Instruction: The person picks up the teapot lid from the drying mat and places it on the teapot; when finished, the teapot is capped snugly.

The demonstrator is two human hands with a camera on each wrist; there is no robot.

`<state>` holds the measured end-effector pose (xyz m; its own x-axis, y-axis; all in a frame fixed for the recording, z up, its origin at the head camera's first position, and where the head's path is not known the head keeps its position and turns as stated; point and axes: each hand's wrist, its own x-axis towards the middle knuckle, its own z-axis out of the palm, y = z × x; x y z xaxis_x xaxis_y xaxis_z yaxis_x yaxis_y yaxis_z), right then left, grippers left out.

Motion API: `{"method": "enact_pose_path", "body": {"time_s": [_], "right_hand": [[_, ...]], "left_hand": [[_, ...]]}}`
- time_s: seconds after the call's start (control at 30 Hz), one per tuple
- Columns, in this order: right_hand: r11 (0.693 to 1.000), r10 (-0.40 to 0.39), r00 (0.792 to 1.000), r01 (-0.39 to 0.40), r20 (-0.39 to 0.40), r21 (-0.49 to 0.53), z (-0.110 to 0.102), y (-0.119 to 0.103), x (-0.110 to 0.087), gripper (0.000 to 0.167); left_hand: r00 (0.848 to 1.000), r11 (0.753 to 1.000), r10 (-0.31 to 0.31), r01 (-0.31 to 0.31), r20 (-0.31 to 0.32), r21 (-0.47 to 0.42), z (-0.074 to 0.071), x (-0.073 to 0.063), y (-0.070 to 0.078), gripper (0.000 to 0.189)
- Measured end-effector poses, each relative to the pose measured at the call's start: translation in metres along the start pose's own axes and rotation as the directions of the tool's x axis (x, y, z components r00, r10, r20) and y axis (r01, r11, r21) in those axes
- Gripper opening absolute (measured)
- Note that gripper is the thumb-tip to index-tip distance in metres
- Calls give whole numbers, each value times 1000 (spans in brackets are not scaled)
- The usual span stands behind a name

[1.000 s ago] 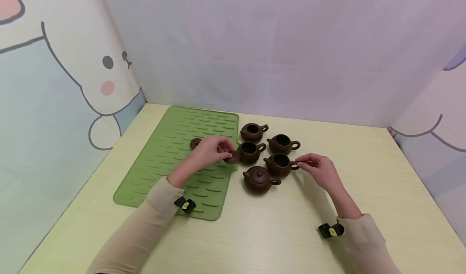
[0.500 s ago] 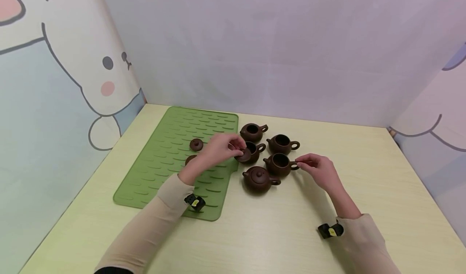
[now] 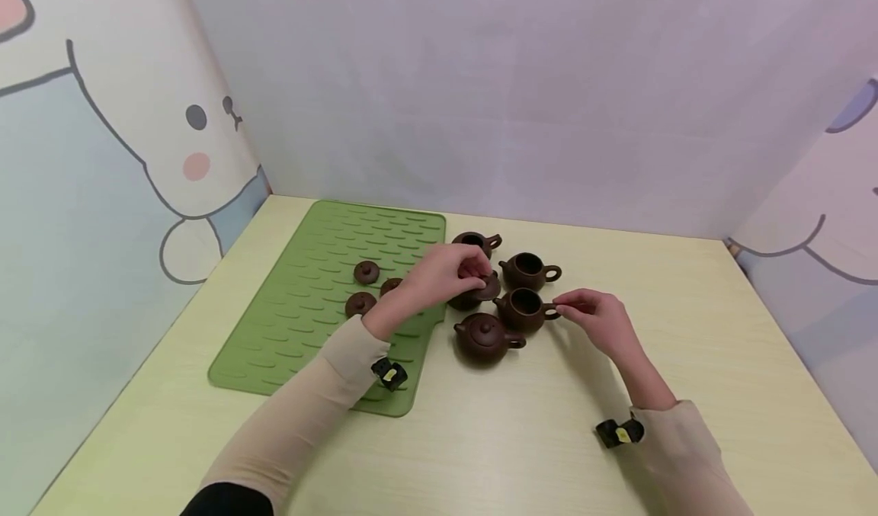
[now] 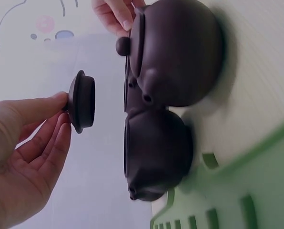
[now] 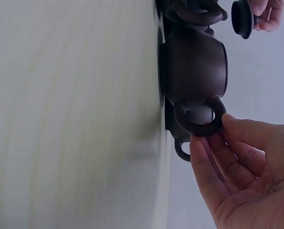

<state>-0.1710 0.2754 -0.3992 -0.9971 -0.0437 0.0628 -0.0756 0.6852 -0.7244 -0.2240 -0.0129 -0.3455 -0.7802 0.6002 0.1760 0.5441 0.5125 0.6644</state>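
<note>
in the head view, the left hand [image 3: 444, 278], fingers bent inward, pinches a round, dark brown, clay-looking lid [image 3: 490, 288]. the lid is at about ten o'clock of the squat, dark brown, open clay-looking pot [image 3: 524, 309] that the right hand [image 3: 595, 319] grips. a lidded, dark brown, clay-looking teapot [image 3: 482, 339] sits at that pot's eight o'clock; in such crowding, carrying the lid too low could clip a rim.

the left wrist view shows the lid clear of every pot, held by its top alone; slipping fingertips could let it fall and chip.

in the right wrist view, thumb and fingertips nip just the handle's [image 5: 201, 130] outer curve; a sideways tug could slide that pot into its neighbours.
</note>
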Motion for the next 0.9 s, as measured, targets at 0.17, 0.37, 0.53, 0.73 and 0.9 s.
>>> {"method": "enact_pose_path", "body": {"time_s": [0.17, 0.37, 0.53, 0.73, 0.9], "right_hand": [[1000, 6, 1000, -6, 0, 2, 0, 0, 0, 18], [1000, 12, 1000, -12, 1, -2, -1, -1, 0, 18], [1000, 21, 1000, -21, 3, -2, -1, -1, 0, 18], [1000, 21, 1000, -21, 2, 4, -1, 0, 0, 18], [1000, 21, 1000, -21, 0, 5, 0, 0, 0, 19]], "left_hand": [[999, 999, 34, -34, 12, 6, 8, 9, 6, 13], [999, 998, 46, -45, 26, -38, 20, 18, 12, 13], [998, 998, 51, -49, 35, -40, 31, 25, 13, 13], [999, 999, 26, -24, 38, -49, 40, 30, 14, 13], [999, 998, 30, -28, 35, -62, 46, 32, 13, 14]]}}
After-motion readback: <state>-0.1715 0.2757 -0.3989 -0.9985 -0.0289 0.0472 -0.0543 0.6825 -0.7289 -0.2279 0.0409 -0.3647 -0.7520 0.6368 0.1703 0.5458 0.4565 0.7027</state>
